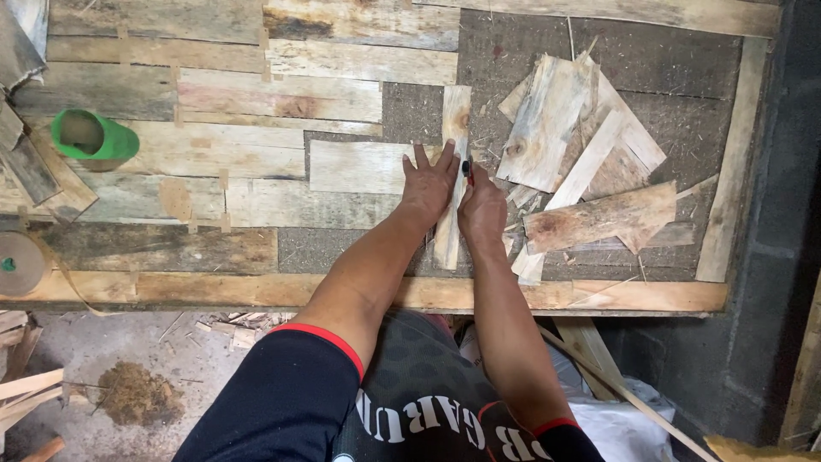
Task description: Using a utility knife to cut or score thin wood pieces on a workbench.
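The narrow veneer strip (451, 184) lies upright across the board (428, 295), butted against the right edge of the pale patch sheets (359, 167) already laid, with dark bare backing on its other side. Your left hand (430, 181) is spread flat, fingers fanned, pressing the strip and the neighbouring sheet down together. Your right hand (481, 210) is closed around a small dark tool with a red part (467, 168), its tip set against the strip's right edge; whether it is a knife or a marker you cannot tell from here. You look to be at the trimming or marking stage, fitting this strip to the seam. The next move calls for steady downward pressure from the flat hand so the strip does not creep, and a straight draw along the edge with fingers kept clear of the tip. Just right lies a loose pile of veneer offcuts (581, 162); well to the left stand a green tape roll (90, 135) and a brown paper tape roll (19, 263).
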